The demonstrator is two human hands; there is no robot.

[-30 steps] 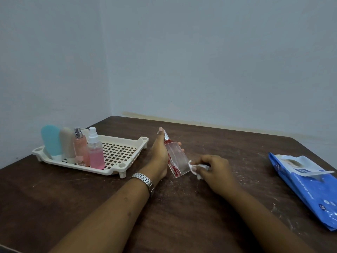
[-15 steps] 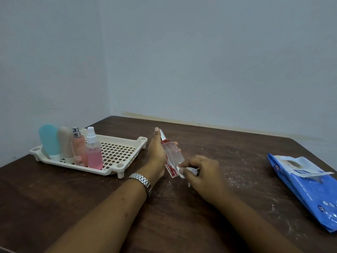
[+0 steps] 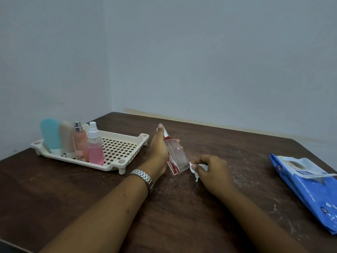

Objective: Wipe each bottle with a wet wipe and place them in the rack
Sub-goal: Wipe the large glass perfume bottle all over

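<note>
Left hand (image 3: 157,151) grips bottle (image 3: 177,156), right hand (image 3: 214,170) pinches wipe (image 3: 193,168), pack (image 3: 310,190) unreadable

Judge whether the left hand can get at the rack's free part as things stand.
Likely yes: the rack lies just beside the left hand, bare table between, and its bottles stand at the other end.

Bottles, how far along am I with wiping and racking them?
Done: the teal, beige, peach and pink bottles stand in the rack. In hand: your left hand holds the clear bottle tilted while your right hand pinches the wet wipe at its base. Left: finish wiping it and rack it; no other loose bottle shows on the table.
</note>
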